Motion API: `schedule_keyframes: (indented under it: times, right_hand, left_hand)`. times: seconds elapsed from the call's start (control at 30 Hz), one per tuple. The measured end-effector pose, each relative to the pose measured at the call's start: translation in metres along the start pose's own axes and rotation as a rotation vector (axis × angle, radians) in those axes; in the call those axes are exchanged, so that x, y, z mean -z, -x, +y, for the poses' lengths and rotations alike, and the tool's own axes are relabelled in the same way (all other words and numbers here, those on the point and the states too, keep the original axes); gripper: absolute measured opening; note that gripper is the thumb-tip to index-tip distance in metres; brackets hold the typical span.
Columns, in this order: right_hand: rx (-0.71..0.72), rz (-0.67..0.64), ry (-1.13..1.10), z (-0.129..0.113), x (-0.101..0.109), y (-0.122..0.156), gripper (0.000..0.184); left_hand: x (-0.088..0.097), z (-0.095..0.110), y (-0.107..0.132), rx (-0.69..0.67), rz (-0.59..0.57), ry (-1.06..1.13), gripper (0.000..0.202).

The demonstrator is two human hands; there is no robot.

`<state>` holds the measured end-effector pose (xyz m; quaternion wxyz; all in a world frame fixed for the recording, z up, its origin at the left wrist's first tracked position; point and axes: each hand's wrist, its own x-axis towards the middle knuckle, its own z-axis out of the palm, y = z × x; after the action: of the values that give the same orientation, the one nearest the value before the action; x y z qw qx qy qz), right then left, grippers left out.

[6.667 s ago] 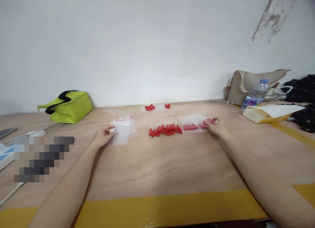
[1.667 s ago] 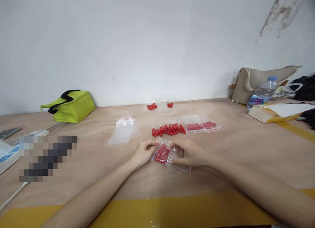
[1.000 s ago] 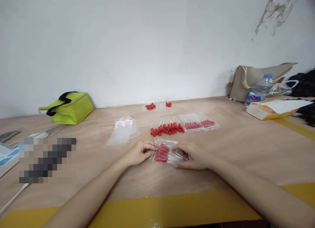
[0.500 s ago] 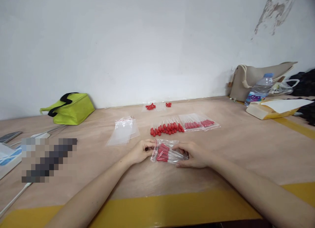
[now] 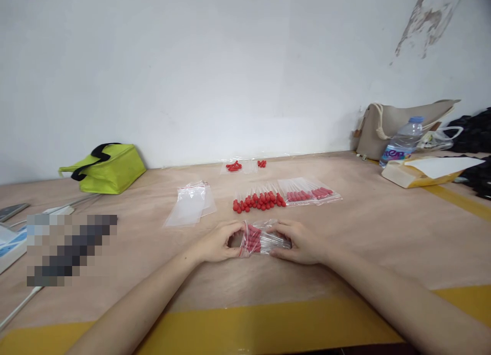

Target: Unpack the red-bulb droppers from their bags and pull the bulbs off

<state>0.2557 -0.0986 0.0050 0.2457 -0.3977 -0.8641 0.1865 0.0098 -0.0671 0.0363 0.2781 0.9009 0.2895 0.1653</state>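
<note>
Both hands hold a small clear zip bag point(image 5: 259, 238) filled with red-bulbed droppers, low over the table's middle. My left hand point(image 5: 218, 242) pinches the bag's red-striped mouth end. My right hand point(image 5: 301, 241) grips the other end, fingers curled over the plastic. Just beyond lies a loose row of red-bulbed droppers point(image 5: 258, 201), with filled bags point(image 5: 309, 194) to its right. A stack of empty zip bags point(image 5: 191, 206) lies to the left of the row.
Red bulbs point(image 5: 233, 166) lie on plastic near the wall. A lime-green bag point(image 5: 103, 167) sits at the back left. A beige bag point(image 5: 399, 127), a water bottle point(image 5: 399, 142) and an envelope point(image 5: 422, 172) stand at the back right. Cables and a book lie far left.
6.7 s ago my hands were apart, left on the empty bags, right on the filled bags. Since then both came together on one filled bag; lately the left fingers shifted along its mouth.
</note>
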Motion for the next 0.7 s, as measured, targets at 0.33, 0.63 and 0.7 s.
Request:
schedule_keyframes:
  times: [0.33,0.63,0.7]
  right_hand:
    - [0.03,0.01,-0.035,0.001,0.001,-0.002,0.041]
    - [0.002,-0.007,-0.039,0.001,0.004,-0.003,0.039]
    - [-0.031,-0.013,-0.028,0.001,0.004,-0.004,0.037]
  left_hand:
    - [-0.01,0.001,0.002,-0.055,0.046,-0.249,0.011]
    - [-0.009,-0.001,0.002,-0.033,0.023,-0.066,0.013]
    - [-0.006,-0.006,0.004,0.005,0.032,0.003,0.015]
